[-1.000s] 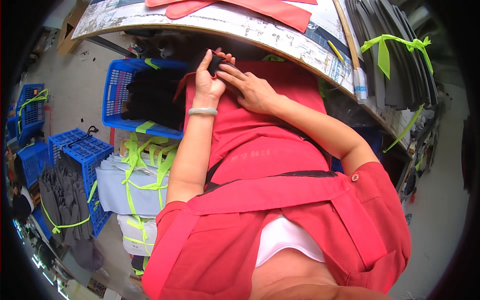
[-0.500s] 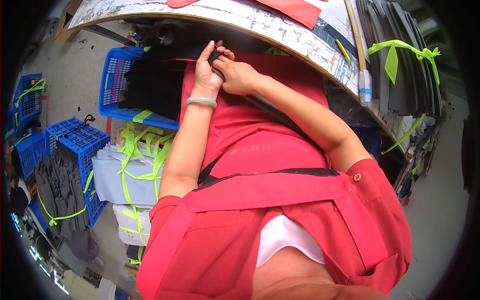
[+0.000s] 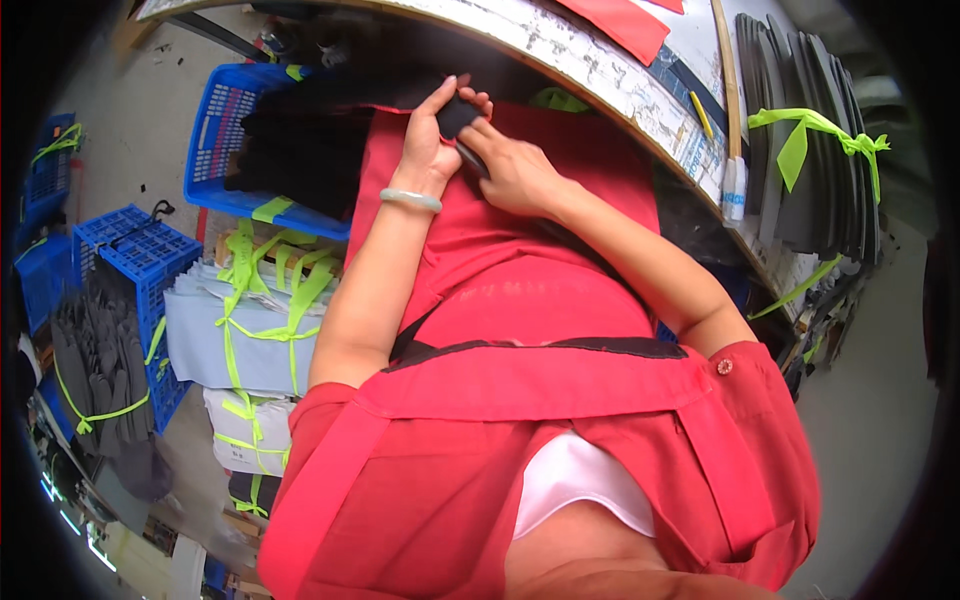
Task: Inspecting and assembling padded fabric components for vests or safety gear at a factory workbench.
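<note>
My left hand [image 3: 430,142], palm turned up and a pale bangle at its wrist, curls its fingers round a small black piece [image 3: 457,117] that looks like cloth. From the right, my right hand [image 3: 522,176] reaches across with its fingertips pressed on that piece. Under the right fingers shows a dark, narrow part [image 3: 472,158]; whether it belongs to the same piece I cannot tell. Both hands are above the lap of my red apron [image 3: 560,240], close to the table edge.
A worktable [image 3: 480,28] with red pieces [image 3: 625,28] and a yellow pen [image 3: 701,115] runs along the top. Dark strips [image 3: 800,160] tied in green stand at the right. On the left are a blue crate [image 3: 200,165] of black material, pale blue bundles [image 3: 240,330] and more crates.
Both hands have shifted slightly to the right in the picture. More of the black piece now shows between them, and the right fingers have straightened along it.
</note>
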A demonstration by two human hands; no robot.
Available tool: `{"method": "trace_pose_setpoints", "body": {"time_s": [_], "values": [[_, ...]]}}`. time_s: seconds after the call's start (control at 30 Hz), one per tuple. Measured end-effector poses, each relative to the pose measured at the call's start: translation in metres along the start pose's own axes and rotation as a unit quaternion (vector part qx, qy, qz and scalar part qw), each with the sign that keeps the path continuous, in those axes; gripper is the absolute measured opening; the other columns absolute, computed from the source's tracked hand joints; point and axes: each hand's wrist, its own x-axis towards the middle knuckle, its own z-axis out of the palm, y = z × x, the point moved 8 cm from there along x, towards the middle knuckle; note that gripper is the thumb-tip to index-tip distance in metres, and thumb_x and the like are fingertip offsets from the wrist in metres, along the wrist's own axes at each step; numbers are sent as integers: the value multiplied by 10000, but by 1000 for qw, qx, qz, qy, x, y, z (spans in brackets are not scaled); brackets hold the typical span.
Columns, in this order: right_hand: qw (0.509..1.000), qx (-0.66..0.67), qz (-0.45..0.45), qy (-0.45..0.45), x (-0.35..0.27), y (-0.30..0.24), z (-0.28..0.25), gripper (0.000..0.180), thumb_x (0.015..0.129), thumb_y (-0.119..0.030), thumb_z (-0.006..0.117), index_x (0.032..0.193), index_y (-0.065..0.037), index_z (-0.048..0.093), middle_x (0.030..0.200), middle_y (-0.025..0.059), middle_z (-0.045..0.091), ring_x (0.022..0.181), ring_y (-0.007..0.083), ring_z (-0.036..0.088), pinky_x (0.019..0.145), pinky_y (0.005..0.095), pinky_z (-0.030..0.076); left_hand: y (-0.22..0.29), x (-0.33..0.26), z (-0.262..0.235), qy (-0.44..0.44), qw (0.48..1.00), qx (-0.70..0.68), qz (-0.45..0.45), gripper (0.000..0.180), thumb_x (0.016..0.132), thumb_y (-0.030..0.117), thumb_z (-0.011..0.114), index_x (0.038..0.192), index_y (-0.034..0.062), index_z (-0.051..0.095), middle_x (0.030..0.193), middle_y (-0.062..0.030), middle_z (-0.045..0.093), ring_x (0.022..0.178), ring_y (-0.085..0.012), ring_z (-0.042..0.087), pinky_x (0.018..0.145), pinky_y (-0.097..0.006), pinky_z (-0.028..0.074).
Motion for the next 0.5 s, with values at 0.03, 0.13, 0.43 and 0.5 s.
{"method": "trace_pose_setpoints", "body": {"time_s": [0.03,0.13,0.43,0.5], "values": [[1000,-8,4,7,9,6,2,369,739,-54,552,1105,-37,504,1172,175,547,971,419,588,789,482,508,-4,2,4,-5,1000,-13,-11,168,896,110,629,1008,-1,571,779,-69,602,768,-209,600,820,-388,520],[1000,-10,15,-11,41,8,5,337,738,-56,552,1069,-13,503,1084,209,595,960,425,590,791,486,504,11,10,1,11,1000,-3,17,85,862,78,636,896,23,581,731,-54,585,727,-186,586,787,-367,522],[999,-34,20,-8,34,2,-1,412,734,-90,554,1143,-82,512,1185,156,559,958,405,605,758,497,513,0,5,5,-23,999,25,5,220,886,155,598,1002,-31,574,900,-135,636,942,-319,628,941,-458,492],[998,-50,31,-38,43,8,0,404,740,-95,555,1141,-79,512,1178,161,562,949,405,607,757,497,513,1,6,9,-7,1000,15,-3,244,900,185,599,1008,-32,571,914,-141,635,969,-331,626,947,-465,489]]}}
